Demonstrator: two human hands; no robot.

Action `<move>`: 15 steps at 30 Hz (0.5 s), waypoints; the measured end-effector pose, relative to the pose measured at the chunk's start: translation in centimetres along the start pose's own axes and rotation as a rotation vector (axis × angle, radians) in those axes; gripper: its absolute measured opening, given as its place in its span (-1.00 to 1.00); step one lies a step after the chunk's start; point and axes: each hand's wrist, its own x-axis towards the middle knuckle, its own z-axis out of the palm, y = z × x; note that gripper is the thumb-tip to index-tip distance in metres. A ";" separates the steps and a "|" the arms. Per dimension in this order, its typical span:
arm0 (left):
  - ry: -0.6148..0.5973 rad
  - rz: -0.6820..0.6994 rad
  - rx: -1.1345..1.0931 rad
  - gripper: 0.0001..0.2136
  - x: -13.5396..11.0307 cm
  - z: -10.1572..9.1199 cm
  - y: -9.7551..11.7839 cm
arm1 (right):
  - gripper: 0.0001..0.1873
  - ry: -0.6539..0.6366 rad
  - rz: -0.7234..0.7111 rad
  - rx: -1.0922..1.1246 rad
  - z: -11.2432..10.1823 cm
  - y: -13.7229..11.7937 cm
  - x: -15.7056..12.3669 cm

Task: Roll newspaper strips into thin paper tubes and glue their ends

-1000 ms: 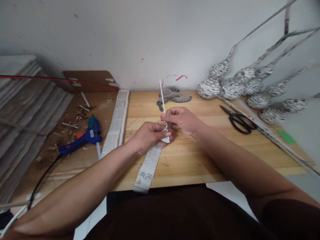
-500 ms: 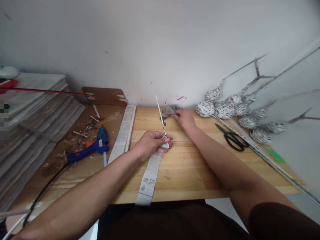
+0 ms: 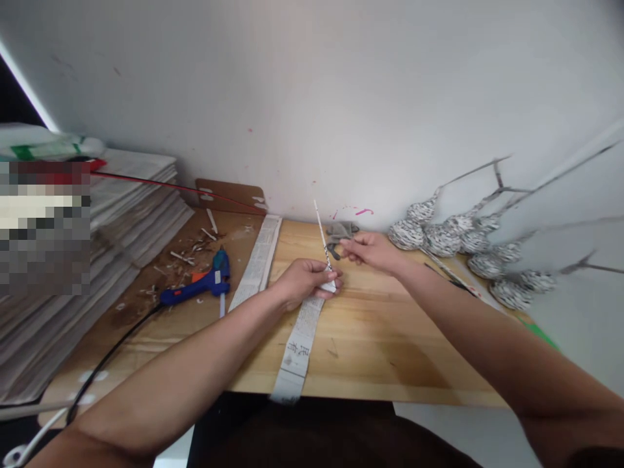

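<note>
My left hand [image 3: 312, 283] is closed on the lower end of a thin rolled newspaper tube [image 3: 322, 235], which points up and away from me. From the same grip a flat newspaper strip [image 3: 297, 348] runs down the wooden table and over its front edge. To the right of the tube, my right hand [image 3: 370, 252] is raised, thumb and fingertips pinched together with nothing visible in them. A crumpled grey cloth [image 3: 341, 231] lies by the wall, just behind those fingertips.
Leftward are a stack of newspaper strips [image 3: 258, 257], a blue glue gun [image 3: 197, 289] on cardboard with scraps, and tall newspaper piles [image 3: 146, 214]. Woven paper gourds [image 3: 443, 239] stand along the wall on the right. Scissors [image 3: 451, 279] are partly hidden by my right arm.
My right hand has come off the grey cloth and back toward the tube. My left hand keeps its hold on the paper. The whole view has shifted somewhat.
</note>
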 end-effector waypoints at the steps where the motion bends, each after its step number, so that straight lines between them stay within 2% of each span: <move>1: -0.004 0.004 0.007 -0.68 0.0 -0.1 0.0 | -0.53 -0.025 0.001 0.172 0.6 -0.6 -0.1; 3: -0.017 0.011 0.016 -0.68 -0.1 -0.1 0.1 | -0.56 -0.131 0.012 0.423 1.9 -1.2 -0.3; 6: -0.037 -0.004 0.029 -0.69 -0.1 -0.1 0.2 | -0.52 -0.287 0.041 0.621 3.5 -1.1 -0.3; 8: -0.044 -0.015 0.048 -0.69 -0.2 0.1 0.2 | -0.55 -0.284 0.048 0.664 4.1 -0.5 -0.4; 15: -0.049 -0.040 0.153 -0.71 -0.6 0.5 0.1 | -0.63 -0.155 0.050 0.707 4.7 0.3 -0.1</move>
